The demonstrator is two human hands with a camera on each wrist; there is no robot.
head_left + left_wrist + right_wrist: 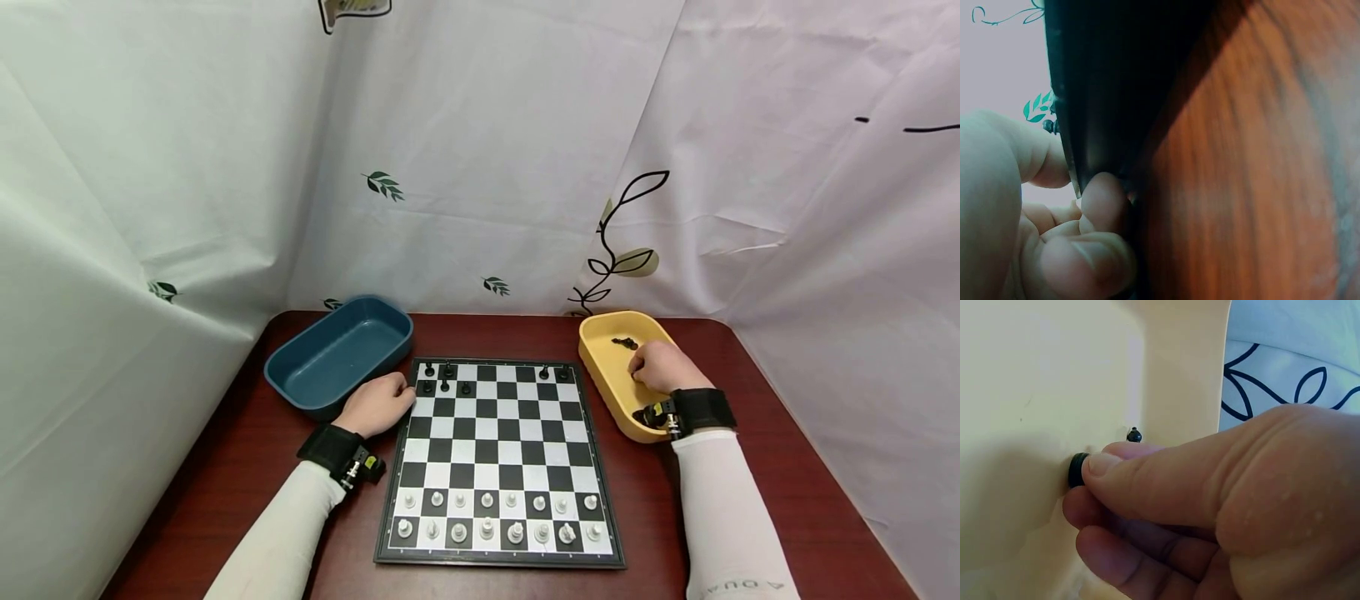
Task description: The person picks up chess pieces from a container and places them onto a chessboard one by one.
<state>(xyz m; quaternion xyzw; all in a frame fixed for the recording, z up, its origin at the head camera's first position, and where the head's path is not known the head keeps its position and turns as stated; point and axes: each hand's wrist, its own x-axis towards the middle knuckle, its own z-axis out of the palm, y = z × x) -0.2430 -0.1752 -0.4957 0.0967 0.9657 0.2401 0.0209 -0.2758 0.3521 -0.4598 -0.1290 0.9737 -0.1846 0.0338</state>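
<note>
A chessboard point(498, 429) lies on the table, with white pieces point(486, 527) in two rows at its near side and several black pieces point(447, 372) at the far side. My left hand point(377, 404) holds the board's left edge; in the left wrist view one finger point(1044, 156) lies over the rim and another against the dark side. Inside the yellow tray point(611, 392), my right hand point(666, 367) pinches a black chess piece point(1077, 470) between thumb and fingers. Only its round base shows. Other black pieces point(625, 342) lie farther back in that tray.
A blue tray point(281, 367) stands at the back left, close to my left hand. Its visible floor is bare. White cloth point(480, 150) with leaf prints hangs behind and beside the dark red table point(645, 517).
</note>
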